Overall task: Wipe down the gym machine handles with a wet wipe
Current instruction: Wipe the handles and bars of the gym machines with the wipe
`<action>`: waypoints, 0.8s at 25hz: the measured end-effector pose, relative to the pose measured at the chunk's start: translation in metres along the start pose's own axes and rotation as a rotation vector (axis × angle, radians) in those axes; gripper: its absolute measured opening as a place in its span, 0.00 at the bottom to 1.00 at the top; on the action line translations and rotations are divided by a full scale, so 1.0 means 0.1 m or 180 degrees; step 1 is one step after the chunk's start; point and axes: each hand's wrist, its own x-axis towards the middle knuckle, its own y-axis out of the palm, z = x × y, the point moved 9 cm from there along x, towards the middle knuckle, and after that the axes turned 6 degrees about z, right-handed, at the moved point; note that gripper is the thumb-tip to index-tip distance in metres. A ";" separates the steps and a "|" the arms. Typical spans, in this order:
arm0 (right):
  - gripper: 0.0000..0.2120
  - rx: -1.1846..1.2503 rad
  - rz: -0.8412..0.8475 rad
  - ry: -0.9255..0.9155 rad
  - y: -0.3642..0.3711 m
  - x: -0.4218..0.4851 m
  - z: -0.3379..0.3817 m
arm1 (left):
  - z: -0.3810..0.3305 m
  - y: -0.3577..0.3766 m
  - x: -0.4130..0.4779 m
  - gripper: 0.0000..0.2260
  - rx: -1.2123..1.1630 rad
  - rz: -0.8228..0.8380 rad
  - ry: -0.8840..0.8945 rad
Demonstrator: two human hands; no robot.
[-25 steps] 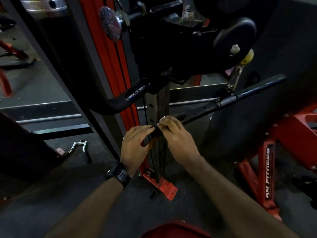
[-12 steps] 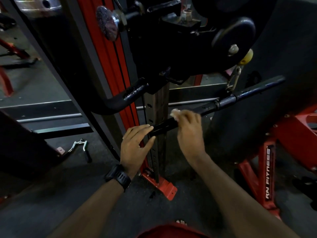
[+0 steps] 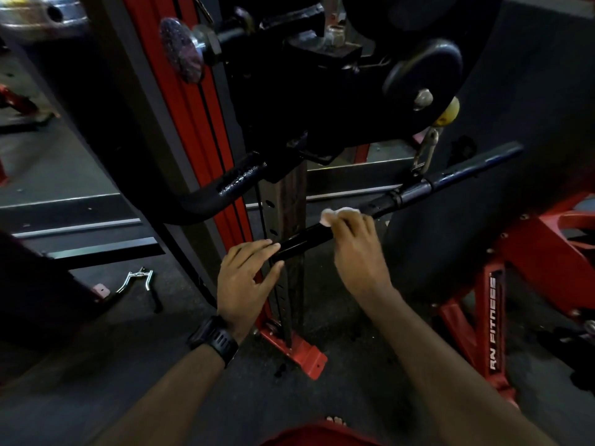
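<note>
- The right hand is closed over a black bar, its fingers curled round it and pressing a white wipe against it; a crumpled bit of the wipe shows at the fingertips.
- The left hand is mostly open, fingers stretched out and loosely cupping the bar's near end; the fingertips lie on top of that end and the thumb sits beneath it. Whether it truly grips cannot be told.
- A black watch is strapped on the left wrist.
- The bar slants from the left hand up and to the right, past a collar, to a far end well off to the right. The stretch between the two hands looks glossy.
- A metal clip hangs from above and meets the bar near the collar.
- Behind the hands stands a perforated post on a red foot, with red uprights beside it.
- A curved black handle juts out left of the post, above the left hand.
- A black disc with a bolt sits up top on the machine.
- On the dark floor at left lies a chrome grip.
- At right, a red frame reads "RN FITNESS".
</note>
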 end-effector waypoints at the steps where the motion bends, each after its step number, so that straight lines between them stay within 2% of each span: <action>1: 0.23 0.0098 -0.0047 0.0335 -0.04 0.02 -0.19 | 0.00 -0.01 0.01 0.14 -0.0009 0.0007 0.0006; 3: 0.23 0.0302 -0.0254 0.1129 -0.15 0.03 -0.50 | -0.01 -0.01 0.03 0.14 -0.0025 0.0018 0.0025; 4: 0.22 0.0278 -0.0251 0.1098 -0.16 0.04 -0.47 | -0.02 -0.02 0.02 0.14 -0.0040 0.0016 0.0020; 6: 0.21 0.0067 -0.0037 0.0424 -0.05 0.05 -0.28 | 0.00 -0.03 0.02 0.15 -0.0068 -0.0020 -0.0032; 7: 0.19 0.0133 -0.0108 0.0341 -0.06 0.07 -0.36 | 0.01 -0.04 0.02 0.15 -0.0065 -0.0035 -0.0049; 10: 0.16 0.0778 -0.0668 0.1398 -0.20 0.05 -0.84 | -0.03 -0.01 0.02 0.15 -0.0009 -0.0011 0.0048; 12: 0.17 0.0947 -0.0685 0.1673 -0.11 -0.04 -0.69 | -0.05 0.03 0.01 0.15 0.0001 0.0001 0.0064; 14: 0.15 0.1708 -0.1136 0.1901 0.00 -0.20 -0.52 | 0.00 0.04 -0.02 0.15 -0.0026 -0.0005 0.0012; 16: 0.12 0.2767 -0.1780 0.2805 0.10 -0.36 -0.74 | 0.01 0.06 -0.04 0.15 0.0001 0.0019 0.0044; 18: 0.09 0.3617 -0.2141 0.3453 0.20 -0.37 -0.92 | -0.03 0.07 -0.01 0.15 0.0060 0.0061 0.0124; 20: 0.09 0.4095 -0.2356 0.3535 0.24 -0.32 -0.84 | -0.05 0.08 -0.01 0.15 0.0079 0.0064 0.0169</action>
